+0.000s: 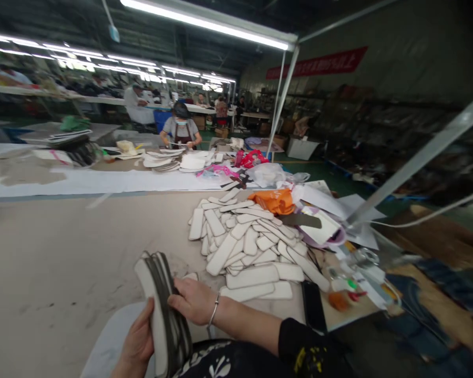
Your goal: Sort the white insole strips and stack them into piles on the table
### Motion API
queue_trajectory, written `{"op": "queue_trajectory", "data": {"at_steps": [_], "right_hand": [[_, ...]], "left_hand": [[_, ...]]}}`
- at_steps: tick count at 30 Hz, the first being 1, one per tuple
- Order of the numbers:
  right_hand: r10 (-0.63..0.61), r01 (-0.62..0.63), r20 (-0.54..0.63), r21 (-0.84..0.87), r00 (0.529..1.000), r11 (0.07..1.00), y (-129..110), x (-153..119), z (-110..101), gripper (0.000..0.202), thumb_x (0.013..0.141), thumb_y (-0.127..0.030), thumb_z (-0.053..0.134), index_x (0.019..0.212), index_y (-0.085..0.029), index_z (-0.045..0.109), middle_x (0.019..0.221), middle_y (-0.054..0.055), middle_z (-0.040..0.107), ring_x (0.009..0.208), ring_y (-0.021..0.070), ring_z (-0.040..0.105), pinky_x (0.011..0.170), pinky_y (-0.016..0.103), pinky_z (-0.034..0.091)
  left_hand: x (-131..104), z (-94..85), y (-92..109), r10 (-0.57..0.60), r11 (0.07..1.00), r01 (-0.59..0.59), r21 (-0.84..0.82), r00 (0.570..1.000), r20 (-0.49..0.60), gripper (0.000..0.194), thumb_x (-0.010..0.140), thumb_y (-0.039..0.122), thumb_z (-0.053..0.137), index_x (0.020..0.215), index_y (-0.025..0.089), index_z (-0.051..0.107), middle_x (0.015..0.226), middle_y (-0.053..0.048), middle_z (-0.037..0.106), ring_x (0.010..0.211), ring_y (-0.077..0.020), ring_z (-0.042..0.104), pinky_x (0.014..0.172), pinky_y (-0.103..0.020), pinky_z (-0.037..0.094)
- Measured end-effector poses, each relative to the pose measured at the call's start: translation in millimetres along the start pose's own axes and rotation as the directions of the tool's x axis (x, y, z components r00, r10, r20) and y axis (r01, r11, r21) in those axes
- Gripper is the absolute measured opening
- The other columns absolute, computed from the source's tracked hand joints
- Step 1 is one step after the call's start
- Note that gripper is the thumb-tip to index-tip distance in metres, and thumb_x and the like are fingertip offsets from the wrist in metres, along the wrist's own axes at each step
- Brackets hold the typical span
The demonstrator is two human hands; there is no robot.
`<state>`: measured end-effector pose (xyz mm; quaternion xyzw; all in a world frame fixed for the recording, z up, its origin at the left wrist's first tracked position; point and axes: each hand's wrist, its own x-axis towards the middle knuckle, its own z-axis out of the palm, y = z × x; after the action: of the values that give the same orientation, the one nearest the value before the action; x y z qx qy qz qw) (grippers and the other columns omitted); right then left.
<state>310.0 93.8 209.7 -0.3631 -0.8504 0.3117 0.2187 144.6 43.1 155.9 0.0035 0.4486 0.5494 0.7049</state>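
A stack of long padded pieces (pixel 161 310), pale on the face and dark at the edges, stands upright on its side near the table's front edge. My left hand (pixel 139 336) is closed round its left face, thumb up. From the right, my right hand (pixel 193 302), with a bracelet at the wrist, presses its curled fingers against the stack's dark edges. Just beyond and to the right lies a large loose pile of similar white pieces (pixel 240 236), one of them partly hidden behind my right hand.
A black phone (pixel 314 307) lies right of the pile. Behind it are an orange bag (pixel 274 200), a purple-rimmed basin (pixel 341 237) and clear plastic bags. A metal post (pixel 418 163) slants at right. Across the table sits a person (pixel 181 128) beside white stacks (pixel 165 159).
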Motion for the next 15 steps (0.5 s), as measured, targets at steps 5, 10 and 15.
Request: {"op": "queue_trajectory", "data": {"at_steps": [5,10,15], "right_hand": [[0.258,-0.278,-0.122,-0.19,0.958,0.942,76.6,-44.9,-27.7,0.05,0.085,-0.041,0.057,0.127,-0.017,0.046,0.114,0.008,0.059,0.109,0.0187,0.051,0.096,0.03,0.041],[0.637,-0.603,-0.071,-0.415,0.767,0.681,147.9,-103.4,-62.4,0.037,0.089,-0.036,0.054,0.121,-0.017,0.051,0.122,0.009,0.053,0.106,0.0223,0.055,0.089,0.044,0.046],[0.704,-0.627,-0.024,-0.476,0.71,0.616,174.1,-132.4,-64.9,0.034,0.09,-0.034,0.054,0.118,-0.016,0.052,0.118,0.008,0.055,0.1,0.0206,0.057,0.083,0.041,0.05]], "left_hand": [[5.4,-29.1,5.1,-0.031,0.999,0.032,0.006,0.989,-0.142,0.029,0.083,0.02,0.046,0.106,0.017,0.063,0.087,-0.01,0.074,0.076,-0.028,0.07,0.064,-0.037,0.059],[2.2,-41.7,4.0,0.046,0.999,-0.043,0.025,0.989,-0.14,0.03,0.086,0.026,0.043,0.11,0.021,0.061,0.085,-0.005,0.074,0.073,-0.0247,0.07,0.066,-0.034,0.059],[-1.0,-34.7,1.4,0.056,0.998,-0.059,-0.007,0.981,-0.187,0.034,0.086,0.016,0.041,0.116,0.017,0.056,0.078,-0.004,0.074,0.081,-0.0243,0.069,0.073,-0.032,0.057]]}}
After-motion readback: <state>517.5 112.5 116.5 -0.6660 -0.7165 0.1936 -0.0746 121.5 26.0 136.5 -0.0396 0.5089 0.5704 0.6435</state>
